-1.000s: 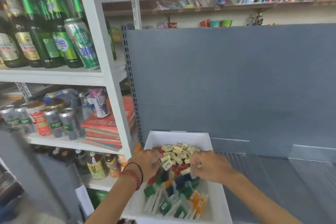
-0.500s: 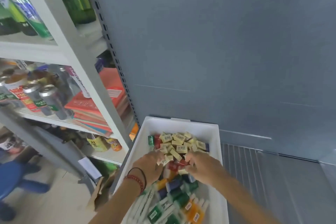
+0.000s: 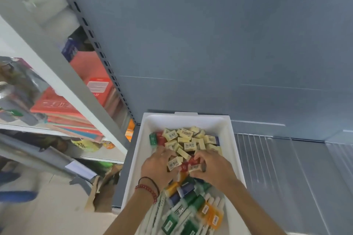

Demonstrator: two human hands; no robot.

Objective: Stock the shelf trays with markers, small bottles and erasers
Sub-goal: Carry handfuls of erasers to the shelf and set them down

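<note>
Curling into the heap, my left hand [image 3: 158, 166] is pinching one barcoded eraser [image 3: 174, 162] between thumb and fingers, and I am reading that as a real hold. My right hand [image 3: 214, 170] is arching its bent fingers over another cream block and a red bottle [image 3: 193, 161]. I cannot tell whether it is gripping either or only pressing on them. Both hands are working side by side in the middle of the tray [image 3: 142, 158], which is sitting on the shelf [image 3: 286, 168] with its long axis running from 6 to 12 o'clock. The loose erasers [image 3: 188, 139] are piling up at 12 o'clock from both hands, with the nearest blocks touching the fingertips and the rest lying every which way, so no common axis is showing. Two more bottles, one green and one red, are lying at 11 o'clock against the left wall, nearer my left hand. The markers [image 3: 162, 215] are lying at 6 o'clock under my wrists, their barrels running roughly along the tray. I am judging that the coming move is a rake or a lift of erasers, and that it is turning on the pile being straight ahead. Both hands are about equally near it, with the right hand closer to the blocks at 1 o'clock.
</note>
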